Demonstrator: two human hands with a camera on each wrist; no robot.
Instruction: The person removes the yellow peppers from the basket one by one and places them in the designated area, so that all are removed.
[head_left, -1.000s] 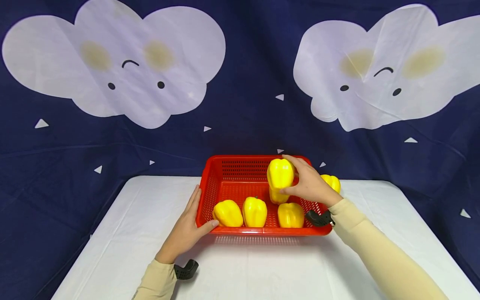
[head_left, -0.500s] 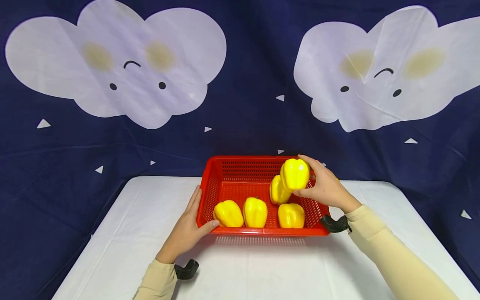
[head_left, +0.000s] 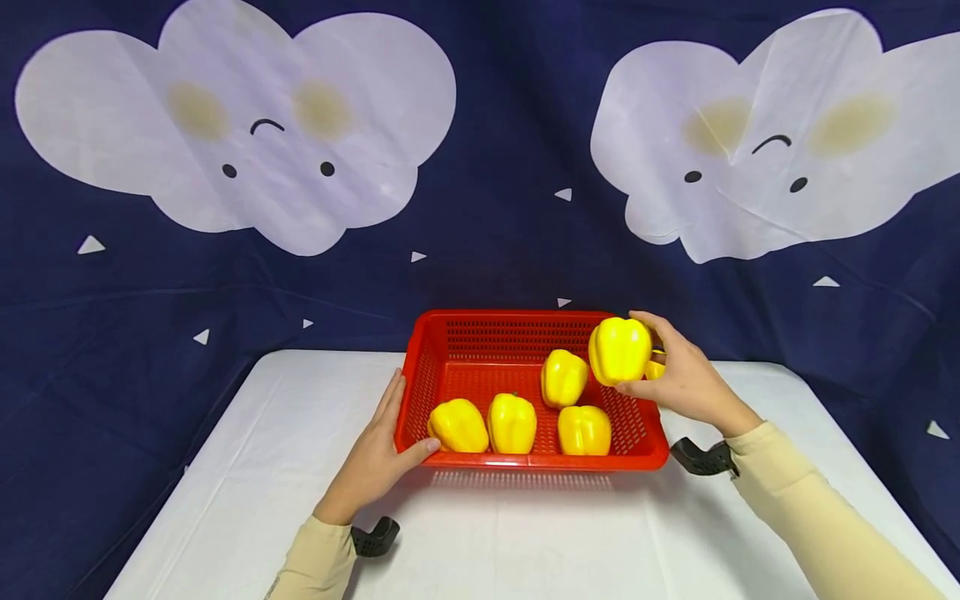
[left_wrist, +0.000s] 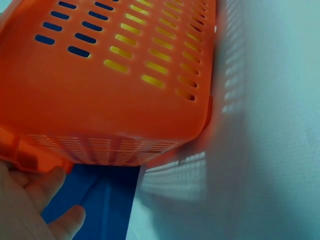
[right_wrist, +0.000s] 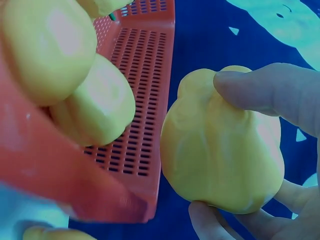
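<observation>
Close to me are my tan sleeves (head_left: pixel 817 508), with a black thing (head_left: pixel 377 537) at each wrist, over a white table (head_left: pixel 495 533). My left hand (head_left: pixel 378 458) touches the side of a red basket (head_left: pixel 525 461), fingers out straight, thumb over its front edge. Three yellow peppers sit along the basket's front: a tipped pepper (head_left: pixel 458 426), a middle pepper (head_left: pixel 512 423) right beside it, and a right-side pepper (head_left: pixel 584 430) a bit apart. Behind that one, a back pepper (head_left: pixel 564 378) is in the basket too. My right hand (head_left: pixel 693 379) grips a shiny pepper (head_left: pixel 621 352) between thumb and fingers, up high by the basket's right wall. One more pepper (head_left: pixel 656 365) peeks out behind my fingers, mostly hidden. Farthest back hangs a dark blue cloth (head_left: pixel 510 167) with two white clouds (head_left: pixel 240 67).
</observation>
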